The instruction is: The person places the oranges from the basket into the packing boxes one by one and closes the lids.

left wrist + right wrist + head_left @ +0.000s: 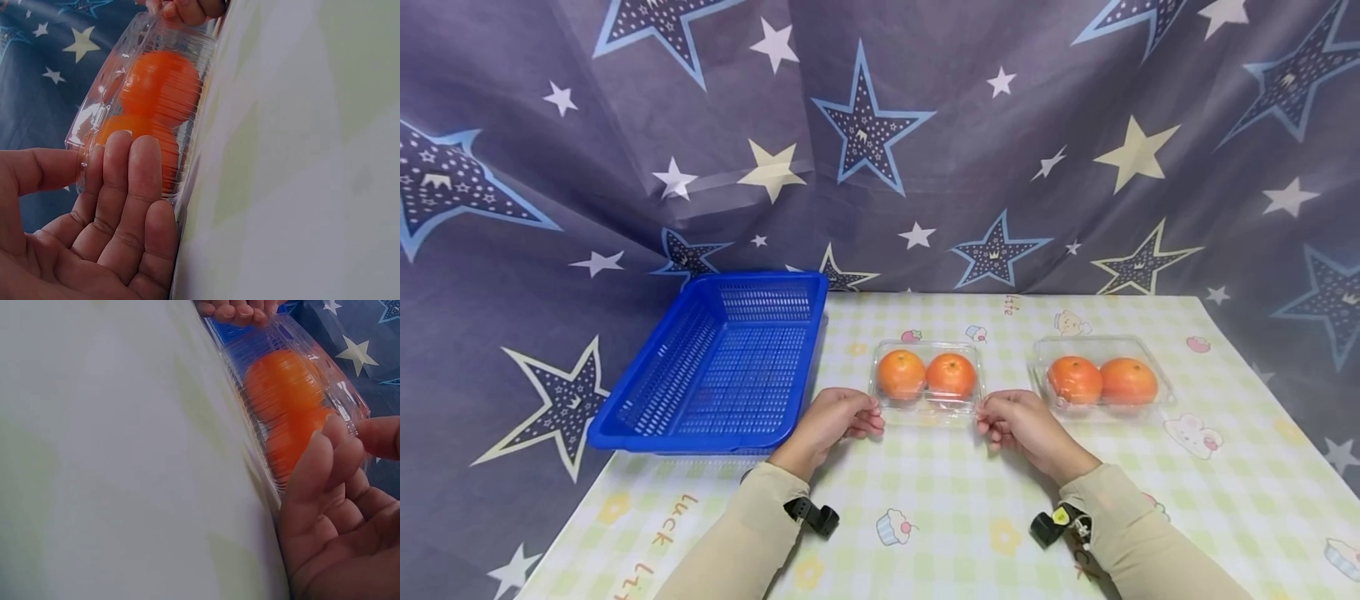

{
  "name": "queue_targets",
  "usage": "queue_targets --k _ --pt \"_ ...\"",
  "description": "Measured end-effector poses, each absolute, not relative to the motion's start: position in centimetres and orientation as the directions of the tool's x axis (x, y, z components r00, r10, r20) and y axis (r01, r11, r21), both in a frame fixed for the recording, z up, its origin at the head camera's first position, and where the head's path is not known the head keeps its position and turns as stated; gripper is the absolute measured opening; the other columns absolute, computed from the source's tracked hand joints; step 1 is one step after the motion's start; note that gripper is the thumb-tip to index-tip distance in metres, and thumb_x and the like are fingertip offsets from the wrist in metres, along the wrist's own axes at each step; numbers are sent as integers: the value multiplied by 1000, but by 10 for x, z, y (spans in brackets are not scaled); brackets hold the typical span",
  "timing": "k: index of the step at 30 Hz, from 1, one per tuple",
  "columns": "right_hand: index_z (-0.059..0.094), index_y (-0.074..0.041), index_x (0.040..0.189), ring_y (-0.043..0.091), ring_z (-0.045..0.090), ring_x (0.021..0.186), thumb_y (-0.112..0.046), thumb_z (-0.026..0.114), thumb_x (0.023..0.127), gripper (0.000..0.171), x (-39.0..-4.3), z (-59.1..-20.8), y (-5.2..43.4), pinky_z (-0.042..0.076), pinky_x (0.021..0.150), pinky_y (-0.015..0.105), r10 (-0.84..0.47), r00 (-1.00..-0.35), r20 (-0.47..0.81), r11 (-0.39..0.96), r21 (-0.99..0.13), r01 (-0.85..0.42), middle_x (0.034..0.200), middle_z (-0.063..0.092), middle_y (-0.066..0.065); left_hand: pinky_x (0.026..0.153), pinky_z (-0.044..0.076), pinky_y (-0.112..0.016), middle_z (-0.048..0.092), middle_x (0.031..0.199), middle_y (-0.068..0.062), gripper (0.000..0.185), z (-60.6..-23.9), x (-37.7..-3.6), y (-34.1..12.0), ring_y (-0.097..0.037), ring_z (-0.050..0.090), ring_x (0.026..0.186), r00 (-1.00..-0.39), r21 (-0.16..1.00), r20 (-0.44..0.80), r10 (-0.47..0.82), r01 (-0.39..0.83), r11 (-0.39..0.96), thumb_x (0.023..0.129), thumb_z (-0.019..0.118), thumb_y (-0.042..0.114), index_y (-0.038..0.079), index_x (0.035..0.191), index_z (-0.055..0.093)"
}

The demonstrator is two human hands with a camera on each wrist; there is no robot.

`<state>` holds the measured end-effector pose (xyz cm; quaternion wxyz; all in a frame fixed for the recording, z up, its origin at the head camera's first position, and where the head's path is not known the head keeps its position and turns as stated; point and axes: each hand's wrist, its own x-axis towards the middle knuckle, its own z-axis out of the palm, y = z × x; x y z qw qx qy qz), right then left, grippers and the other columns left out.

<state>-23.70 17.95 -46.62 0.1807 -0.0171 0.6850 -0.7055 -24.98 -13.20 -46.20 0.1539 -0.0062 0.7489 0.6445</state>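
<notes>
Hands gripping one of two clear boxes, each holding two oranges.
The left hand (837,422) and right hand (1017,423) are pinching opposite ends of the middle box (928,381), fingers clamped on it; the second box (1101,379) and one blue basket (715,362) are sitting on the table (955,517).

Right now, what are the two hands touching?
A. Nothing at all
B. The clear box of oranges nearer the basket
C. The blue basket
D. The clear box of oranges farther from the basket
B: the left hand and right hand sit at either end of the clear box nearer the basket, fingers against its sides; the other box lies untouched.
</notes>
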Motion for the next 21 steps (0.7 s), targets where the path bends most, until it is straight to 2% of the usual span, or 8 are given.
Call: queue_targets --k 14,21 --pt "65 10 97 11 55 60 -8 55 93 21 -241 -467 177 55 57 25 -269 -940 -211 17 -977 215 75 65 4 67 56 -25 76 85 -9 29 -461 -251 -135 -14 75 75 -950 961 -255 181 -228 157 96 59 13 -10 112 69" --pt "64 11 97 11 56 59 -9 56 93 22 -238 -467 179 55 57 25 -272 -936 -222 25 -974 224 75 66 4 67 55 -26 76 83 -8 28 -461 -249 -132 -14 74 74 -951 959 -254 178 -224 173 96 59 12 -10 110 69"
